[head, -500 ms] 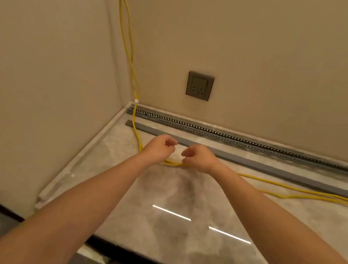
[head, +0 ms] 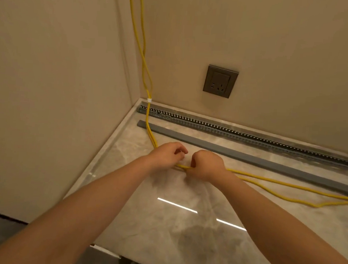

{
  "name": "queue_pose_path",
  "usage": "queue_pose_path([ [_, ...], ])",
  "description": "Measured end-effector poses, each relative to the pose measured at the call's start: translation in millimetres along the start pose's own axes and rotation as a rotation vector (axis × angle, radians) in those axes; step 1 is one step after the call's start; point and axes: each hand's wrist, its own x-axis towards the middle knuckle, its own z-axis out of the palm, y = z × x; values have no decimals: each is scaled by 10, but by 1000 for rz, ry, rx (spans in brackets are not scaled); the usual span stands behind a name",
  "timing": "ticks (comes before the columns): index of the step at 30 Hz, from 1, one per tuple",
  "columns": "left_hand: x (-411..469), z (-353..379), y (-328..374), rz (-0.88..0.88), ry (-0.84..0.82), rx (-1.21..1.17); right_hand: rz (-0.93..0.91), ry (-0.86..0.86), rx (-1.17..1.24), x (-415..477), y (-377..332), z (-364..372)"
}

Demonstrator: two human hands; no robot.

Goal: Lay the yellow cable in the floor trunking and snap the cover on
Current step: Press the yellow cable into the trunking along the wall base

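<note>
Two strands of yellow cable [head: 278,183] hang down the wall corner, joined by a white tie, cross the floor and run off to the right. My left hand [head: 167,154] and my right hand [head: 205,165] sit close together on the marble floor, both gripping the cable between them. The slotted grey trunking [head: 241,134] lies open along the base of the back wall. Its flat grey cover [head: 259,158] lies loose on the floor just in front, parallel to the trunking. The cable passes over the left ends of both.
A dark wall socket [head: 220,81] sits above the trunking on the back wall. A side wall [head: 49,82] closes the left. The marble platform [head: 181,245] ends in a step down at the near left edge.
Both hands have tightened on the cable and lifted it slightly off the floor; the right fist is now closed around it.
</note>
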Motion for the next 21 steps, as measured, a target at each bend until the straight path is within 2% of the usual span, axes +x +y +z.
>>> queue_pose_path([
  [6,144,-251,102,75,-133,366,55,-36,123,141,11,-428],
  [10,287,-491,157,196,-191,716,150,-112,-22,217,59,-629],
  [12,352,-565,182,230,-179,820,194,-131,-55,246,82,-663],
  [15,415,-577,241,256,-161,844,185,-144,-4,297,67,-663],
  [19,451,-569,259,301,-63,779,80,-99,414,385,-8,-700],
  [21,459,-598,255,326,-17,737,80,-21,418,410,-9,-745],
])
